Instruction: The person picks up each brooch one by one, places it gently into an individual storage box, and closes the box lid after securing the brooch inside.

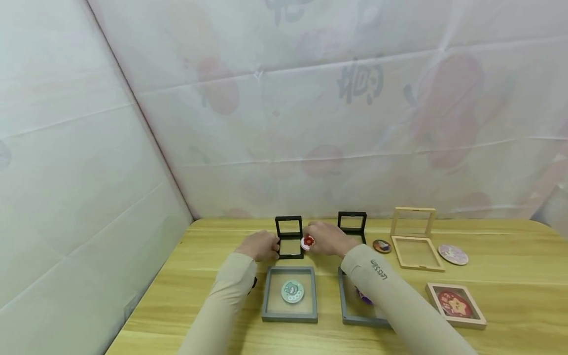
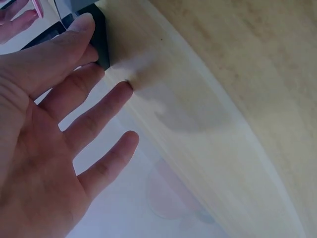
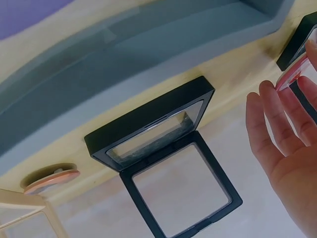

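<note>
My left hand pinches the left side of a small black display frame whose lid stands raised at the back. Thumb and forefinger are at the frame's black corner in the left wrist view, the other fingers spread. My right hand holds a round badge with a red flower at the frame's right edge. From the right wrist view, the badge's thin pink edge shows between thumb and fingers. Behind my right hand, a second black frame stands opened, partly hidden in the head view.
A grey frame with a green badge lies in front; another grey frame is partly under my right sleeve. Rightward are a dark round badge, an opened cream frame, a pale purple badge and a cream frame holding a red star badge.
</note>
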`<state>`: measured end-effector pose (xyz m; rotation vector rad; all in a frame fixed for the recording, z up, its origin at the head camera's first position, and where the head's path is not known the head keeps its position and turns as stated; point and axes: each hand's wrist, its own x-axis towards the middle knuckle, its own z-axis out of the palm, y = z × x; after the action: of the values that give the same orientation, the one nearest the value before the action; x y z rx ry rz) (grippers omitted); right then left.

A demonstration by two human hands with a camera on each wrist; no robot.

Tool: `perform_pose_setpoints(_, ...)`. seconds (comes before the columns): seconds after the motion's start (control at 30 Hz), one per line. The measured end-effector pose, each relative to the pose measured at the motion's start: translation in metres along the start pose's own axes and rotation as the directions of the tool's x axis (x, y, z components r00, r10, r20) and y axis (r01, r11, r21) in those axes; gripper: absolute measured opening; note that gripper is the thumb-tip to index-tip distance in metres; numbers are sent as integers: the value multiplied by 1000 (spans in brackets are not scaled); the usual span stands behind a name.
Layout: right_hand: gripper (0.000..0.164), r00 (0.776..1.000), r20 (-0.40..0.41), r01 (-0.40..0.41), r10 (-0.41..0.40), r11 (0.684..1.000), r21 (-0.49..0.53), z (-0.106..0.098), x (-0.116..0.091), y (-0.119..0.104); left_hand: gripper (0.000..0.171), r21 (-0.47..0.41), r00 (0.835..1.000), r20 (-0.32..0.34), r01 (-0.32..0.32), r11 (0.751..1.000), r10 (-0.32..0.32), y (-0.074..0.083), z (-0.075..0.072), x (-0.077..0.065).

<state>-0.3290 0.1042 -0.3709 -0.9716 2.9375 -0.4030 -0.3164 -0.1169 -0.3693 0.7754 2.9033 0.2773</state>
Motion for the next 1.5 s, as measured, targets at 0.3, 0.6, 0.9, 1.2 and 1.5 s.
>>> perform_pose_setpoints(0.3, 14, 1000, -5, 26, -26, 999, 25, -1, 4, -3, 46, -14, 1000, -21, 12, 1000, -12, -1, 0, 2)
perform_pose_setpoints(0.6, 15, 1000, -9, 19, -19, 1000, 23, 0, 9, -8, 48, -22, 1000, -17, 19, 1000, -19, -2, -1, 2)
perform_pose_setpoints(0.9, 15, 998, -14, 67, -67, 997, 37, 3, 11, -11, 51, -14, 999, -6, 35, 999, -35, 0, 1, 1)
perform_pose_setpoints(1.2, 13, 999, 18, 39, -41, 997, 62, 5, 16, -18, 48, -14, 999, -11, 37, 999, -37, 1, 2, 0)
perform_pose_setpoints(1.5, 13, 997, 21, 72, -74, 996, 47, 7, 22, -26, 46, -30, 999, -6, 40, 999, -40, 0, 0, 1)
